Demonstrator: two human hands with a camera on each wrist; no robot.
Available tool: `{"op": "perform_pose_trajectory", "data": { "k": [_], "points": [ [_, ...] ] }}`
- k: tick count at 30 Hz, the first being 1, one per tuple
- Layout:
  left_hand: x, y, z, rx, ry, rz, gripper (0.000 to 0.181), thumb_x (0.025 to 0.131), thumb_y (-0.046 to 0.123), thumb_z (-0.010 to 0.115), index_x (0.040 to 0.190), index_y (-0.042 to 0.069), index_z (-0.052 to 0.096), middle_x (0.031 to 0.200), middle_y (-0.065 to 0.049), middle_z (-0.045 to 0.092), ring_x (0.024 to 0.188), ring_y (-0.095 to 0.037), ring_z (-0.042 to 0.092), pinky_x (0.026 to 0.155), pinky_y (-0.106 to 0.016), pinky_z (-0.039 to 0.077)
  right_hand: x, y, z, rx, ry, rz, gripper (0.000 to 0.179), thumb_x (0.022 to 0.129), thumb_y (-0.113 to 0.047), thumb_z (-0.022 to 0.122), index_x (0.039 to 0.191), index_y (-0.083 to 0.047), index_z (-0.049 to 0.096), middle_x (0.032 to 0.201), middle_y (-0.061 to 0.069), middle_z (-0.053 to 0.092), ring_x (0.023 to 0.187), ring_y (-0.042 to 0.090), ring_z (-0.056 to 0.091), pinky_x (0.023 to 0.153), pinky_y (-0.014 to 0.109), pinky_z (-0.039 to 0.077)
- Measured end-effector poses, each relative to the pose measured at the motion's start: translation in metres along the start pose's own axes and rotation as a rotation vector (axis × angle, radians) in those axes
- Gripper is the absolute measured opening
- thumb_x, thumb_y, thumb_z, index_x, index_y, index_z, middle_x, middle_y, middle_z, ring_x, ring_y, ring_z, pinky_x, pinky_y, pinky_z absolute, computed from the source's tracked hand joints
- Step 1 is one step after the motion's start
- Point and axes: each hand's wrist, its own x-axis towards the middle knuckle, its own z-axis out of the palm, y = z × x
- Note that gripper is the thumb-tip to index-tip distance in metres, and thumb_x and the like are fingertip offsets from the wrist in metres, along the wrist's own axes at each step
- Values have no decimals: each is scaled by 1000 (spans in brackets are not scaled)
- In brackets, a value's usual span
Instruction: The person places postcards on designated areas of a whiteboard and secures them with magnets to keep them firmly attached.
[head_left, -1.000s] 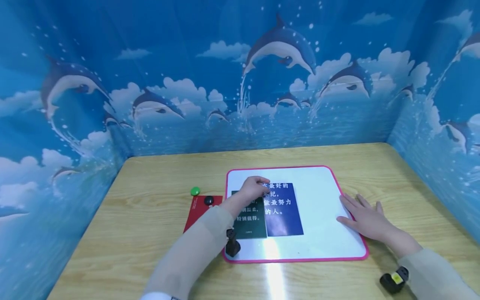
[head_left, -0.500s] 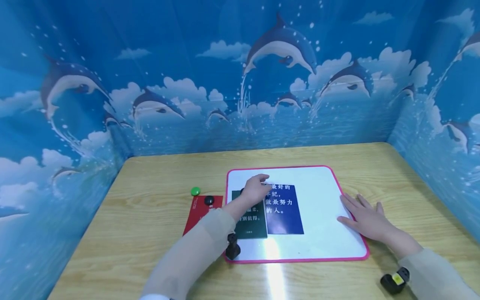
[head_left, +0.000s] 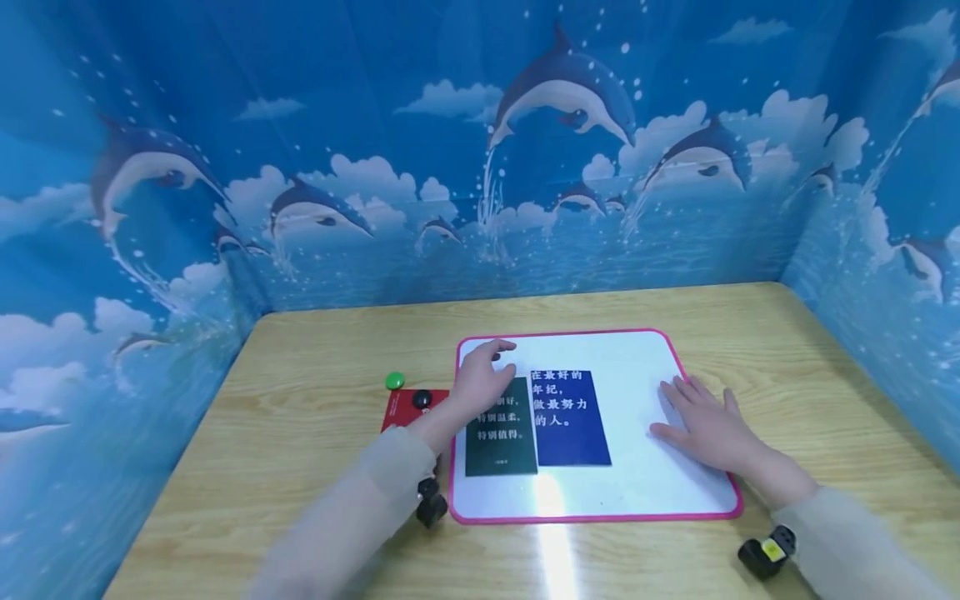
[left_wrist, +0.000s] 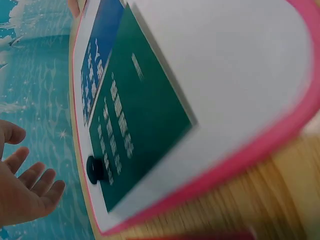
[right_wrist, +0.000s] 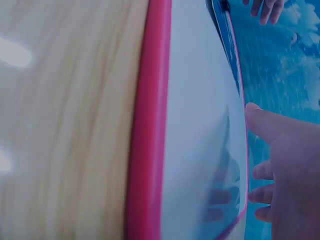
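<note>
A whiteboard with a pink rim lies on the table. On its left part a dark green card and a blue card, both with white lettering, lie side by side. My left hand hovers over the green card's top, fingers loosely bent and holding nothing. A round black magnet sits at that card's top edge in the left wrist view, largely hidden by the hand in the head view. My right hand is spread flat over the board's right edge, thumb and fingers straight.
Left of the board lies a red card, partly hidden by the left forearm, with another black magnet on it. A green magnet sits just behind. A dolphin-print curtain surrounds the wooden table.
My left hand has drawn back left from the blue card, uncovering its lettering and more of the green card. My right hand has slid left, farther onto the whiteboard.
</note>
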Motion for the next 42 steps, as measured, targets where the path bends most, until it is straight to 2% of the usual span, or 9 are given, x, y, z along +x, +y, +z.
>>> {"op": "perform_pose_trajectory", "data": {
  "k": [5,10,18,22,27,31,35,42],
  "points": [
    [-9,-19,-21,15,5,-16,39,89,16,59,128,16,54,135,-6,52,127,-26,47,103,-44,43,7,-25,2,-15,14,-46,76,87,-49,56,141,1,36,146,31,30,135,52,19,103,75,6],
    [-17,-41,-39,66,24,-23,39,89,16,60,127,16,54,137,-7,50,131,-27,44,105,-46,41,13,-40,8,-28,15,-83,74,88,-49,55,142,-2,36,147,27,31,137,50,18,104,74,5],
    [-35,-73,-72,166,-11,21,39,89,21,60,128,14,52,137,-9,49,131,-28,42,105,-49,40,18,-64,17,-33,4,-142,77,87,-50,56,143,-2,35,148,24,32,139,45,21,105,73,6],
    [-41,-86,-84,237,-39,68,43,87,19,64,128,13,52,136,-9,48,129,-27,43,103,-49,42,19,-70,22,-29,-32,-167,82,84,-54,58,143,-3,34,149,22,31,140,43,20,105,73,4],
    [-49,-103,-95,353,-77,157,48,85,21,67,128,9,52,136,-14,48,129,-33,42,103,-52,41,18,-72,25,-19,-46,-200,82,82,-55,60,142,-5,37,149,20,32,140,42,21,106,73,4],
    [-53,-115,-103,404,-93,191,52,83,25,68,129,6,52,137,-16,47,130,-36,38,104,-54,38,18,-72,24,-11,-60,-213,80,82,-55,60,141,-5,40,149,18,33,140,41,21,105,73,4],
    [-55,-123,-108,445,-94,193,55,82,29,69,129,6,52,137,-17,47,130,-37,37,106,-56,34,16,-72,22,-11,-77,-218,80,82,-55,60,141,-6,39,150,17,33,140,42,20,106,73,4],
    [-58,-136,-111,511,-114,143,62,80,39,70,130,8,52,137,-16,46,130,-37,37,106,-60,30,15,-70,20,7,-59,-203,80,83,-55,58,142,-5,37,150,19,32,141,42,19,106,72,3]
  ]
}}
